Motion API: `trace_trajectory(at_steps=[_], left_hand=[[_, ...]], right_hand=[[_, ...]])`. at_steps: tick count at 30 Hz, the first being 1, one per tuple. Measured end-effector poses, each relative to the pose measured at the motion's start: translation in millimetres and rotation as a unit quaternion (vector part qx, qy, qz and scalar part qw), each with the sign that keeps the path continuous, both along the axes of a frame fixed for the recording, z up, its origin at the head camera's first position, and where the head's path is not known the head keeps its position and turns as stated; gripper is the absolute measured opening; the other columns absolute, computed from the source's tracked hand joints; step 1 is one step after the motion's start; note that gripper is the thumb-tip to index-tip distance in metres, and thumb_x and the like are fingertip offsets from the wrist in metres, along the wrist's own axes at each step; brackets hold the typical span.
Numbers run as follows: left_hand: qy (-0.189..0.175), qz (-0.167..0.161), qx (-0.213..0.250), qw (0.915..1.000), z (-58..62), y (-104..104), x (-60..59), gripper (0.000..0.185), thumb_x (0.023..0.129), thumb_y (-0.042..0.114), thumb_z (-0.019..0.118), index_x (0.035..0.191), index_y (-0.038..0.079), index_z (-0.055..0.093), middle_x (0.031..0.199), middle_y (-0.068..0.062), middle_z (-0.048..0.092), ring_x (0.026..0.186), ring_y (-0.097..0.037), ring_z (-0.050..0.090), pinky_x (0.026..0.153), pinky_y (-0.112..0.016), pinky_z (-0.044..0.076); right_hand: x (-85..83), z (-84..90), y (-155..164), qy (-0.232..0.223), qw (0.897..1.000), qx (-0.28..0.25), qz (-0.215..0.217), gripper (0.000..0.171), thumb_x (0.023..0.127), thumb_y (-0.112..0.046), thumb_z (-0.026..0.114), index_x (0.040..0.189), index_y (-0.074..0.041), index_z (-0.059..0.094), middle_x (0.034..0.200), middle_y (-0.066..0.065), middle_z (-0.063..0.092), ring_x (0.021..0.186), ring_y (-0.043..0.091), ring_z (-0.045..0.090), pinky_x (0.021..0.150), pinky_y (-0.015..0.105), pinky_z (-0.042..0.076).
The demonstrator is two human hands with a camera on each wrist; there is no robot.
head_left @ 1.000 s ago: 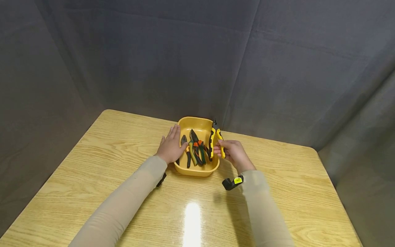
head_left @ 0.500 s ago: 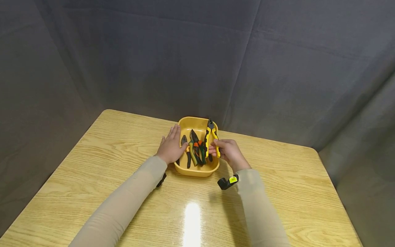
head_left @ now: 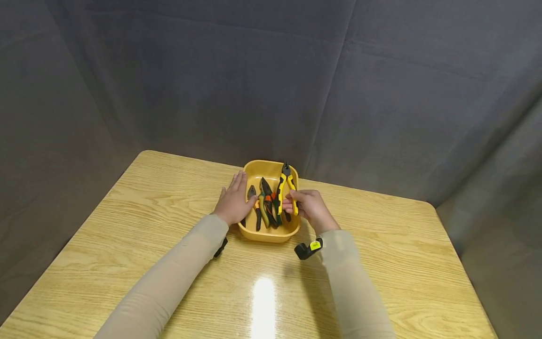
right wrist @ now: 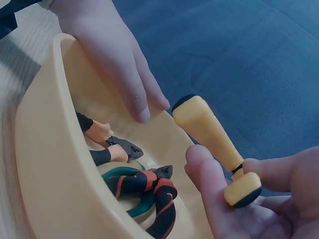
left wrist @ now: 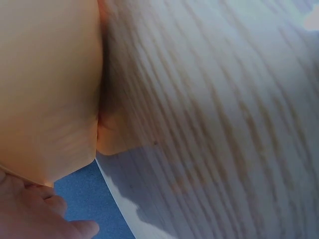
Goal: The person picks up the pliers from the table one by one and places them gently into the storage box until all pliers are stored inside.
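Note:
My right hand (head_left: 312, 205) holds yellow-and-black pliers (head_left: 284, 181) by one handle between thumb and fingers. They point away from me, handles spread, above the right side of a yellow plastic bin (head_left: 268, 238). The handle ends (right wrist: 242, 189) face the right wrist camera. My left hand (head_left: 234, 200) rests on the bin's left rim, fingers straight and thumb over the inside. Inside lie orange-and-black pliers (head_left: 258, 219), a yellow-green handled tool (head_left: 264, 212), and pliers with orange, black and green handles (right wrist: 144, 181). The overlapping tools partly hide each other.
The bin stands near the back edge of a wood-grain table (head_left: 190, 282). A dark grey curtain (head_left: 220, 84) hangs behind and at both sides. Black wrist cameras (head_left: 308, 248) sit at the cuffs of both beige sleeves.
My right hand has carried the yellow-and-black pliers leftward, from the bin's right rim to over its inside. My left hand has stayed on the rim.

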State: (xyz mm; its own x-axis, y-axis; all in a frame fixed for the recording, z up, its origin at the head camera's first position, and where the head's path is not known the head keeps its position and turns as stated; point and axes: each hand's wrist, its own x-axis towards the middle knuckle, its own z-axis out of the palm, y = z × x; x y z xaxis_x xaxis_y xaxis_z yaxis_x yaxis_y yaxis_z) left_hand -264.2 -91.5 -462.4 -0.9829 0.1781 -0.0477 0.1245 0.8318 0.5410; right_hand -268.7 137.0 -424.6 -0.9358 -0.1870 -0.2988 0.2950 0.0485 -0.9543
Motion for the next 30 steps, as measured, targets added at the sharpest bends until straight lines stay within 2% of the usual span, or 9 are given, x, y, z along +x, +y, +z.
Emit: trace_trajectory(at_steps=[12,23,30], left_hand=[[0.003,0.010,0.000,0.9999,-4.2,1,-2.8,0.080,0.107,0.043,0.046,0.163,0.006,0.003,0.171,-0.012,0.000,0.156,-0.028,0.000,0.122,-0.059,0.007],[-0.002,0.011,0.002,0.9999,-3.6,2,-3.0,0.080,0.107,0.043,0.045,0.163,0.006,0.003,0.171,-0.011,-0.001,0.156,-0.027,-0.001,0.123,-0.058,0.007],[-0.002,0.012,0.008,0.9999,0.2,3,-0.7,0.079,0.107,0.041,0.046,0.163,0.005,0.003,0.171,-0.012,0.000,0.156,-0.028,-0.001,0.122,-0.059,0.007]], right_hand=[[2.6,1.4,-14,-0.015,1.000,0.012,-0.020,0.036,0.107,-0.007,0.047,0.119,0.026,0.054,0.077,0.010,0.068,0.068,0.012,0.069,0.064,0.020,0.058],[-0.5,0.8,-16,-0.032,0.999,0.025,-0.037,0.030,0.106,-0.008,0.048,0.104,0.019,0.060,0.077,0.014,0.068,0.066,0.015,0.070,0.062,0.021,0.059],[-2.4,2.1,-17,-0.045,0.998,0.028,-0.026,0.033,0.107,-0.008,0.047,0.113,0.024,0.057,0.077,0.014,0.067,0.064,0.013,0.069,0.063,0.021,0.059]])
